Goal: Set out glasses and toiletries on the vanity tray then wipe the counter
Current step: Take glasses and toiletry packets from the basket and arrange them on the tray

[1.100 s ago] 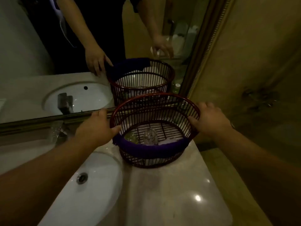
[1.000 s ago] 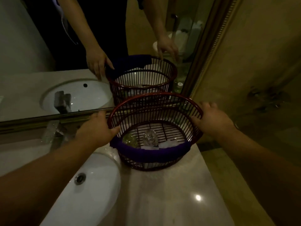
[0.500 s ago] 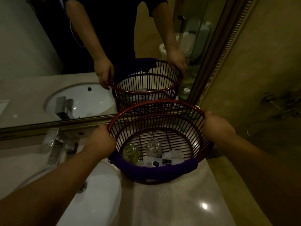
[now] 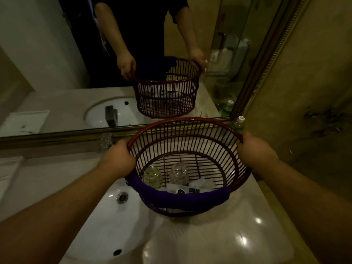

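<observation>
A round dark-red slatted basket [image 4: 190, 128] is held above the pale counter [image 4: 219, 241], partly over the sink. My left hand [image 4: 118, 159] grips its left rim and my right hand [image 4: 255, 149] grips its right rim. A purple cloth [image 4: 177, 195] hangs over the near rim. Inside lie two clear glasses on their sides, one at the left [image 4: 152, 176] and one in the middle [image 4: 179, 173], beside small white toiletry packets [image 4: 192, 187].
A white sink [image 4: 106, 221] with a drain lies at the lower left, and a tap [image 4: 105, 141] stands behind it. A gold-framed mirror [image 4: 57, 134] runs along the back and reflects the scene. A small plastic bottle [image 4: 239, 122] stands in the back right corner by the wall.
Both hands closed on the basket's rim and lifted it off the counter, toward me and slightly over the sink. The view has tilted downward.
</observation>
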`<state>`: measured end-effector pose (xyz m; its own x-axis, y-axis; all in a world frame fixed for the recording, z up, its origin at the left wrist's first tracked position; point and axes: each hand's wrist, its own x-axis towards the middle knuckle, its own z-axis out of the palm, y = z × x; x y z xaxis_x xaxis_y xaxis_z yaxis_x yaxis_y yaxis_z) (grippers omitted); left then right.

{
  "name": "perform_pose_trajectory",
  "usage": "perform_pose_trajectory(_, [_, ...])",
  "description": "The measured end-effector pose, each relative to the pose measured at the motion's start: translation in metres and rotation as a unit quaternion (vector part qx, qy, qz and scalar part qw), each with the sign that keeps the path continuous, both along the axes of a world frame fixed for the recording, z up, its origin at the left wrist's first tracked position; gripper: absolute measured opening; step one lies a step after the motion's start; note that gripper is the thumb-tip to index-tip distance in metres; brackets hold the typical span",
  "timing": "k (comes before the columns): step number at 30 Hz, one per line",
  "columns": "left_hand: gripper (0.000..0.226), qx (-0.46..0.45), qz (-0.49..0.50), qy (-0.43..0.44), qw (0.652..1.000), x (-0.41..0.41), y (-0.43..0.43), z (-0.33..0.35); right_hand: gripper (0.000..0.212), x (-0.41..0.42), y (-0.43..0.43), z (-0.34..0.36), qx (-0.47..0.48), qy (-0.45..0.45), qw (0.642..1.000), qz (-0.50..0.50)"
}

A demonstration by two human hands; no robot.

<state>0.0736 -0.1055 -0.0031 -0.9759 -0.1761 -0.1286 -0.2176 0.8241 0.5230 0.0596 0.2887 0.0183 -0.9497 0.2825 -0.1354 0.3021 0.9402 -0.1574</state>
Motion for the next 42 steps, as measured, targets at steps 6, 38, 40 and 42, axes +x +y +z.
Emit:
perform_pose_trajectory(6, [0.014,-0.008,-0.012,-0.002,1.0,0.087,-0.101,0.018,0.027,0.085,-0.1,0.025,0.03,0.017,0.999,-0.003])
perform_pose_trajectory(38, [0.014,-0.192,0.166,-0.116,0.96,0.314,-0.578,-0.02,0.021,0.226,-0.596,-0.051,-0.084,-0.052,0.973,0.211])
perform_pose_trajectory(40, [0.021,-0.217,0.155,-0.129,0.955,0.318,-0.593,-0.024,0.022,0.235,-0.615,-0.051,-0.073,-0.055,0.975,0.204])
perform_pose_trajectory(42, [0.031,-0.243,0.152,-0.14,0.948,0.32,-0.609,-0.024,0.022,0.242,-0.632,-0.05,-0.071,-0.057,0.978,0.19])
